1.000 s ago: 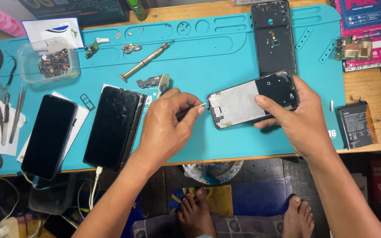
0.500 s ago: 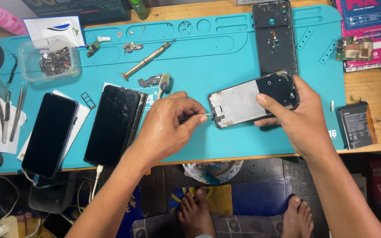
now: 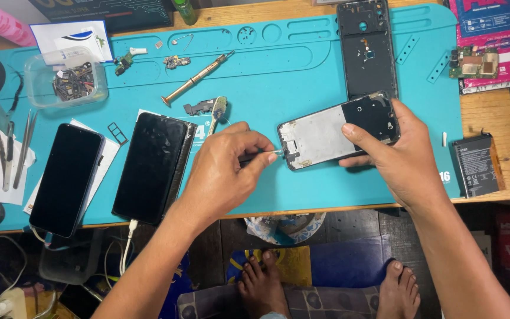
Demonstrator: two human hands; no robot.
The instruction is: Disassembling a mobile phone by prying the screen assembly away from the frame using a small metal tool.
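Gripping an opened phone (image 3: 337, 133) and tweezers (image 3: 267, 155), both hands stay apart — a clear tub (image 3: 69, 82) holds small parts.

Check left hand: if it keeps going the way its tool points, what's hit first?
The left hand pinches a thin tool aimed right. Its tip is already at the lower-left edge of the opened phone frame held by the right hand; whether it touches is unclear.

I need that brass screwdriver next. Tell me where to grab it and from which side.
Take the screwdriver around the middle of its brass shaft, coming down from above. It lies flat on the blue mat, slanted with its tip up and to the right and its wide cap down and to the left, so pinch across the shaft. The small parts just below it probably make a low approach awkward.
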